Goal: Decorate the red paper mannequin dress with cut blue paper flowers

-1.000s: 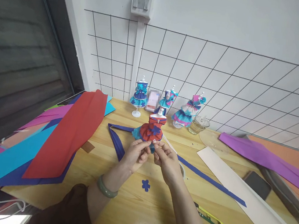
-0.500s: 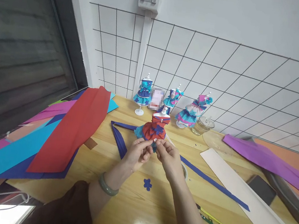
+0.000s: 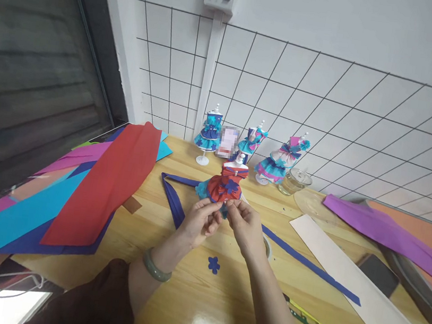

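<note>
My left hand [image 3: 201,221] and my right hand [image 3: 245,225] meet fingertip to fingertip, both pinched on a tiny white piece [image 3: 225,201] whose kind is too small to make out. Right behind them stands a small white dress form in a red paper dress [image 3: 222,187] with a blue flower and light-blue frill; the fingers hide its lower part. A loose blue paper flower [image 3: 214,264] lies on the table below the hands. Partly under my right wrist is a tape roll [image 3: 267,248]. A long blue paper strip [image 3: 306,263] runs behind the hands.
Three more dressed forms, a blue one [image 3: 209,131], a middle one [image 3: 253,140] and a right one [image 3: 278,162], stand by a glass cup [image 3: 295,182]. Coloured paper sheets [image 3: 107,189] lie left. A yellow-green utility knife [image 3: 307,317], white strip [image 3: 331,258] and dark phone [image 3: 378,275] lie right.
The view has shifted slightly. My fingertips have drawn closer together, and the white piece between them shows less than before.
</note>
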The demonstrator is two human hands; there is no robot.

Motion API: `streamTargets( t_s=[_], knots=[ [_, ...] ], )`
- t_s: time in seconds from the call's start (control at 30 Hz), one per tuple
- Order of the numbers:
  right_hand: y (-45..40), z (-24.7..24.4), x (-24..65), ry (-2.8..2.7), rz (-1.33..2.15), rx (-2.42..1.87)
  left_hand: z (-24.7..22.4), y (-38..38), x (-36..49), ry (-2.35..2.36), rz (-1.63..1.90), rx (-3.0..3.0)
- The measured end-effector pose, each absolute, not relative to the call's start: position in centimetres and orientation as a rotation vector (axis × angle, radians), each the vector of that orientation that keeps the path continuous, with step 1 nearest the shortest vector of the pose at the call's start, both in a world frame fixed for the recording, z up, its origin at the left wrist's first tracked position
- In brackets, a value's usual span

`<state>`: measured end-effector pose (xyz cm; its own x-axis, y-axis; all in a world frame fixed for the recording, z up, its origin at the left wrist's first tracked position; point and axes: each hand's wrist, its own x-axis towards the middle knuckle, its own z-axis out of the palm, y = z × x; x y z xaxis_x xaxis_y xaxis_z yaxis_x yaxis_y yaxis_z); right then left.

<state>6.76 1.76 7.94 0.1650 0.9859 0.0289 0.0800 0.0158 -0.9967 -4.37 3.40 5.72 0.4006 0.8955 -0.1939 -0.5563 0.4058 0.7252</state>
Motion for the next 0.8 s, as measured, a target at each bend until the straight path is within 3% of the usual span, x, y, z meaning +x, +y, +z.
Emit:
streamTargets(
  t_s=[0.8],
  knots=[
    [2.16, 7.71, 7.07, -1.191, 0.881, -1.479, 5.31, 3.32, -4.00, 0.757, 1.014, 0.785]
  ],
)
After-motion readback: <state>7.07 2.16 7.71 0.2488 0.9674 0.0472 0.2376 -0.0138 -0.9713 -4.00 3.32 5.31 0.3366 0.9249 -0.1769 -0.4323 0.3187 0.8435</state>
